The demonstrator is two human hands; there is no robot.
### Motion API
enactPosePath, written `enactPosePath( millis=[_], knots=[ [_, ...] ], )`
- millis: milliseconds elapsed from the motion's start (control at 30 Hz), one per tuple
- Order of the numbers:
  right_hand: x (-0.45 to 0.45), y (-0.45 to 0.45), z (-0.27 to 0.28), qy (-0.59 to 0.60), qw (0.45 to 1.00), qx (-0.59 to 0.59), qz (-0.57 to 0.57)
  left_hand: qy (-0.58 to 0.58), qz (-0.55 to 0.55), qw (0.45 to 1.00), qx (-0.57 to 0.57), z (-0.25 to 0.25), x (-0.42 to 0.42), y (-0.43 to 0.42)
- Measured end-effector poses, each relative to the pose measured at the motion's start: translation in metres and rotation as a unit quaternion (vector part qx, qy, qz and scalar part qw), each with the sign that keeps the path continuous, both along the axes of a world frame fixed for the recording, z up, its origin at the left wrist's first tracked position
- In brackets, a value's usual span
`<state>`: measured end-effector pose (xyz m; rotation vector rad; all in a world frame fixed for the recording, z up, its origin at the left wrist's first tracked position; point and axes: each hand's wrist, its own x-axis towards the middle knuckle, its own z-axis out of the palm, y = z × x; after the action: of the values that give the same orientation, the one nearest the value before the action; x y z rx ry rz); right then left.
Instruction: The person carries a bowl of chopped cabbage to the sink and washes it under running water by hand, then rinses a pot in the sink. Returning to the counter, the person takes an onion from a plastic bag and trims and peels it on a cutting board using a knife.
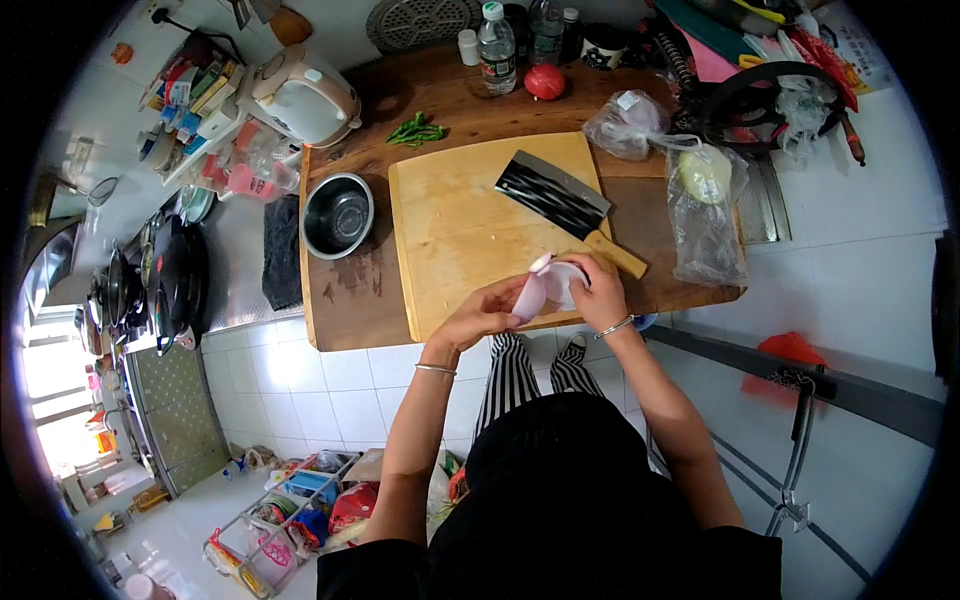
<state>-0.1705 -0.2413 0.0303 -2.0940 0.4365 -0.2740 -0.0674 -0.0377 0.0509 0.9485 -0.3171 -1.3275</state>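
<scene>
My left hand (490,308) is closed on a pale pink, rounded piece (530,297), like a small lid or half shell. A small white bit (541,263) shows at its top; I cannot tell whether it is part of it. My right hand (600,294) grips a small pale pink cup (563,283) with its hollow side showing. The two pieces are close together; whether they join is hidden. Both hands are over the near edge of the wooden cutting board (450,240). Beyond them a cleaver (553,195) lies flat on the board, its wooden handle pointing toward the right front.
A metal bowl (338,215) stands left of the board, and green peppers (417,130) lie behind it. At the back are a kettle (305,95), a water bottle (497,50) and a red tomato-like item (545,82). Plastic bags with produce (705,200) lie to the right.
</scene>
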Motion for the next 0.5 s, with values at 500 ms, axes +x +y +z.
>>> enactPosePath(
  millis=[500],
  knots=[
    [0.036,-0.054,-0.001,-0.155,0.976,-0.15,-0.028,-0.045,0.157,0.978,0.129,-0.033,-0.012,0.022]
  ],
)
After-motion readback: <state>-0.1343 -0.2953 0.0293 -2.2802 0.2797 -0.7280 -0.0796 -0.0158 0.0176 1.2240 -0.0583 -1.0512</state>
